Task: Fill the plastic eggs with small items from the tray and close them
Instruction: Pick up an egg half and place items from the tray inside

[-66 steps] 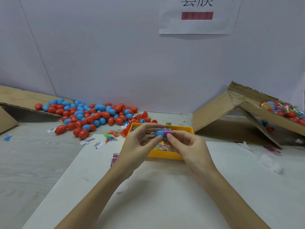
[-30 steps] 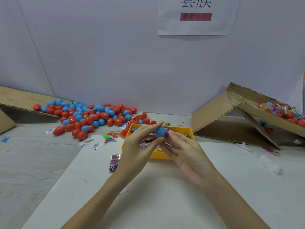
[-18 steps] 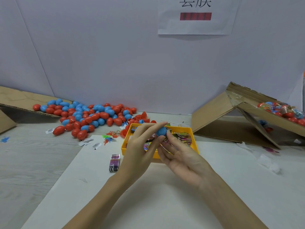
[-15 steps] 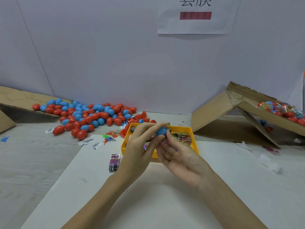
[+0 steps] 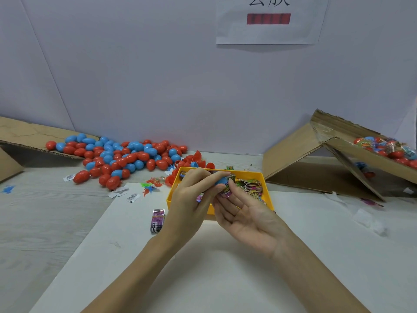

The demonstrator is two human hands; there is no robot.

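Note:
My left hand pinches a blue egg half between thumb and fingers, just above the yellow tray. My right hand lies palm up beside it, its fingertips pinching a colourful folded packet right under the blue half. The tray holds several printed packets. How far the packet sits inside the half is hidden by my fingers.
A heap of red and blue eggs spreads at the back left, spilling off a cardboard flap. An open cardboard box with wrapped eggs stands at right. One packet lies left of the tray on the white sheet.
My right hand turned palm up and slid lower beneath the blue half. My left hand kept its hold on the blue half over the tray.

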